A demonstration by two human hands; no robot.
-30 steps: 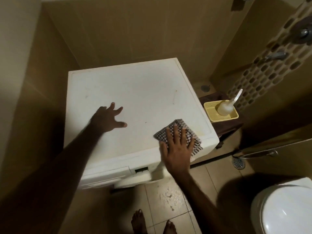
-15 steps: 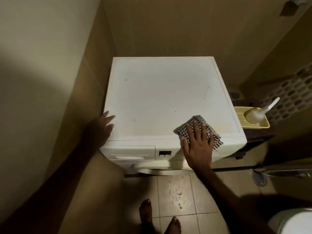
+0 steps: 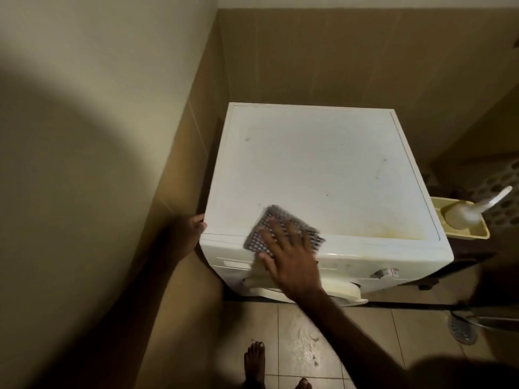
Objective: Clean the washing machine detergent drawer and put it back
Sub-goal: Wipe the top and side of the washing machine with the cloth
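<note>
A white front-loading washing machine (image 3: pixel 323 169) stands in a tiled corner. Its detergent drawer (image 3: pixel 233 262) sits closed in the front panel at the upper left. A checked cloth (image 3: pixel 269 223) lies on the front edge of the machine's top, above the drawer. My right hand (image 3: pixel 289 256) presses flat on the cloth with straight, spread fingers, and it is blurred by motion. At the machine's front left corner my left hand (image 3: pixel 193 231) rests against the side, fingertips touching the top edge.
A yellow tray (image 3: pixel 477 234) with a white squeeze bottle (image 3: pixel 463 211) sits on a dark stand right of the machine. The wall runs close along the left. A floor drain (image 3: pixel 462 329) lies at the right, and my bare feet (image 3: pixel 254 360) stand on the tiles.
My right hand slid the cloth leftward along the top's front edge, to above the drawer. My left hand moved off the top down to the front left corner. The camera swung left.
</note>
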